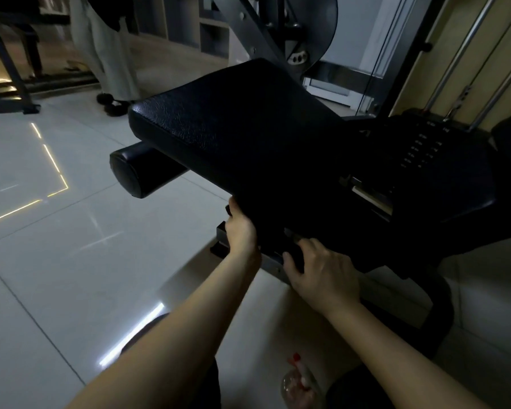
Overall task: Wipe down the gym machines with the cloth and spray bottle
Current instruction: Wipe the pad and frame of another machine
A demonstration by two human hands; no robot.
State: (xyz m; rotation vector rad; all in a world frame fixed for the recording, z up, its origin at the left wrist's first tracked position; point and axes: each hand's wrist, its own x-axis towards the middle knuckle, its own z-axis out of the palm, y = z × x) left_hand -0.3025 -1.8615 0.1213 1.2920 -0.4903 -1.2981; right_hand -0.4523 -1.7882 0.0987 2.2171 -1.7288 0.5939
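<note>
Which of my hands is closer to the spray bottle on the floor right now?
Right. The right hand is at the lower edge of the seat pad, directly above the spray bottle in the picture; the left hand holds that edge farther up and to the left.

Above the left hand (240,231), the seat pad (233,134) looks pebbled black vinyl; floor tiles (56,261) glossy; guide rods (460,51) polished metal.
</note>
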